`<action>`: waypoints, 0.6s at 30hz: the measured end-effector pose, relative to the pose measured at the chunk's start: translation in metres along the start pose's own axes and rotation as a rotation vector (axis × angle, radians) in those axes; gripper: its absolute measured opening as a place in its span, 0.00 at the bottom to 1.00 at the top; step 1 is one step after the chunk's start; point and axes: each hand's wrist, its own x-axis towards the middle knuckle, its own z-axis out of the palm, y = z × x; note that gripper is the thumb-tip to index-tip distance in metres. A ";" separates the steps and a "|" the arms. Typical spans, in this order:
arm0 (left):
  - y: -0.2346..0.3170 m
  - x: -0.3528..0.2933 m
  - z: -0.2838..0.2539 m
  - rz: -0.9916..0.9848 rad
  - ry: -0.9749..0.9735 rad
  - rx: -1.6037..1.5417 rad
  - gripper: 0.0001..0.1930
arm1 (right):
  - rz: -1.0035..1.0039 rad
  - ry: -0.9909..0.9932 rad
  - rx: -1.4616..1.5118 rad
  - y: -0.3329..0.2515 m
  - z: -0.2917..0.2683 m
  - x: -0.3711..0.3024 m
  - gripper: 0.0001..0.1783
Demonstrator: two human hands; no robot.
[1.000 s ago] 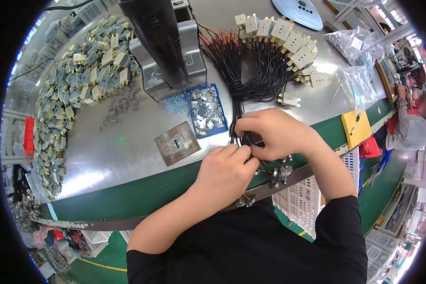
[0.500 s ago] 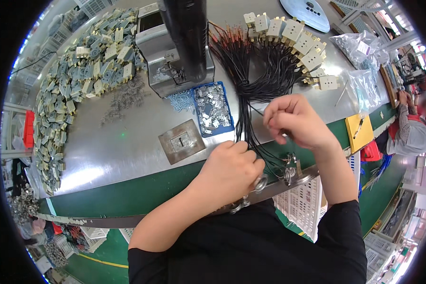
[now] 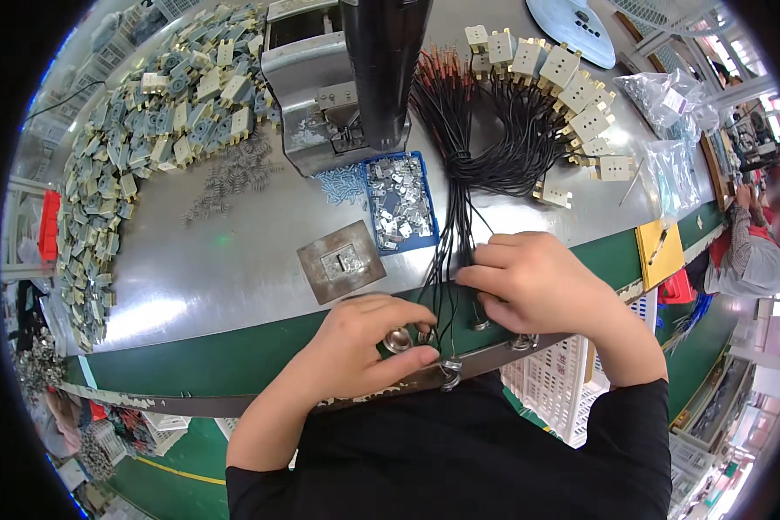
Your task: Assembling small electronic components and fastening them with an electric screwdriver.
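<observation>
Counting: one blue tray [image 3: 425, 227] of metal clips, one square metal plate [image 3: 341, 261], one yellow pad [image 3: 660, 251], one bundle of black wires [image 3: 485, 147], two hands.

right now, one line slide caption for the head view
Left hand pinches a small metal disc while right hand grips black wires.

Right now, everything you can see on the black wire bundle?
The black wire bundle is many thin black insulated leads gathered at a waist. Past the waist it fans out toward the cream connector blocks, with reddish tips at the upper left beside the metal press. It lies on the shiny metal bench and runs down over the green edge. The right hand pinches its lower strands; the left hand works a round metal piece at their ends.
</observation>
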 end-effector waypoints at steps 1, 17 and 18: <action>-0.002 -0.003 0.002 0.003 0.008 0.002 0.14 | -0.007 -0.001 -0.005 -0.003 0.000 0.004 0.13; 0.007 -0.016 0.041 0.364 0.028 0.829 0.29 | 0.192 1.071 0.451 0.034 -0.001 0.006 0.07; 0.008 -0.018 0.037 0.327 0.049 0.823 0.37 | 0.107 0.943 0.461 0.032 -0.004 0.011 0.06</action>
